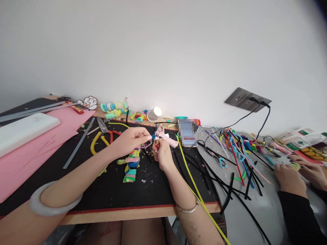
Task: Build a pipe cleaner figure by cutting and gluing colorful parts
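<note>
My left hand [136, 137] is closed in a pinch at the middle of the black mat, its fingertips on a small blue fuzzy piece [153, 136]. Close beside it, my right hand [164, 154] is wrapped round a small red patterned lighter [157, 144], mostly covered by the fingers. A pale pink tool, apparently a glue gun [168, 139], lies just beyond the right hand. Below the left wrist rests a striped, multicoloured figure of pipe cleaners [132, 166]. Pliers with yellow handles [95, 141] and scissor-like cutters [102, 125] are left of my hand.
Behind stand a paper cup [154, 114] and a phone [187, 132]. A long yellow pipe cleaner [190, 170] crosses my right forearm. Black pipe cleaners [217, 177] spread rightward. A co-worker's hands [291, 175] are at far right. Pink sheet [58, 132] and white case [28, 131] lie left.
</note>
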`<state>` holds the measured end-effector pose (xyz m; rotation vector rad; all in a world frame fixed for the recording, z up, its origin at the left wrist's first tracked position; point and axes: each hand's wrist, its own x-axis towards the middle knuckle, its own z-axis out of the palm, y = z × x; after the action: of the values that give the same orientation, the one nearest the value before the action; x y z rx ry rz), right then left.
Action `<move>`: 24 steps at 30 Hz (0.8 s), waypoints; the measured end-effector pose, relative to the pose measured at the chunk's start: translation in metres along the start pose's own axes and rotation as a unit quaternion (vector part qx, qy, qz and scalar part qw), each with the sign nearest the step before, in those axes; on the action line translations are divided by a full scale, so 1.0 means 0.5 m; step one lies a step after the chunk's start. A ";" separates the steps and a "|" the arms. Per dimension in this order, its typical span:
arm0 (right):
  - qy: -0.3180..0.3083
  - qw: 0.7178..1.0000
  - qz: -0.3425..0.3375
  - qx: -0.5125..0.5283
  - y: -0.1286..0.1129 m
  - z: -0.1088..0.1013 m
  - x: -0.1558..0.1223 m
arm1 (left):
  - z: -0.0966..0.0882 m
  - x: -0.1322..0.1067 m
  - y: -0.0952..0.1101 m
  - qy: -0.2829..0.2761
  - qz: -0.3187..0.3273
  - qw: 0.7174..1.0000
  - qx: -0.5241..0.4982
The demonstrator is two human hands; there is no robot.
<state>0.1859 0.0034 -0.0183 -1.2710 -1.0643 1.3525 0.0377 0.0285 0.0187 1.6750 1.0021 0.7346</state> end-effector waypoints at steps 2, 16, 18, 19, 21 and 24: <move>-0.001 1.000 -0.001 -0.001 0.000 0.000 0.001 | 0.000 0.001 -0.001 0.000 0.004 1.000 -0.001; -0.004 1.000 0.000 -0.005 0.003 -0.002 0.002 | 0.000 0.002 -0.005 -0.006 0.018 1.000 0.011; -0.001 1.000 -0.002 -0.008 0.004 -0.003 0.003 | 0.000 0.001 -0.002 -0.006 0.017 1.000 0.013; 0.000 1.000 -0.002 -0.012 0.004 -0.003 0.003 | 0.000 0.000 -0.001 -0.006 0.017 1.000 0.013; 0.002 1.000 -0.003 -0.017 0.005 -0.004 0.004 | -0.001 0.000 -0.001 -0.006 0.021 1.000 0.017; 0.001 1.000 -0.010 -0.021 0.007 -0.005 0.005 | -0.002 -0.001 -0.002 -0.001 0.034 0.999 0.035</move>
<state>0.1881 0.0054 -0.0222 -1.2893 -1.1073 1.3200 0.0366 0.0287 0.0181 1.7773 0.9851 0.7495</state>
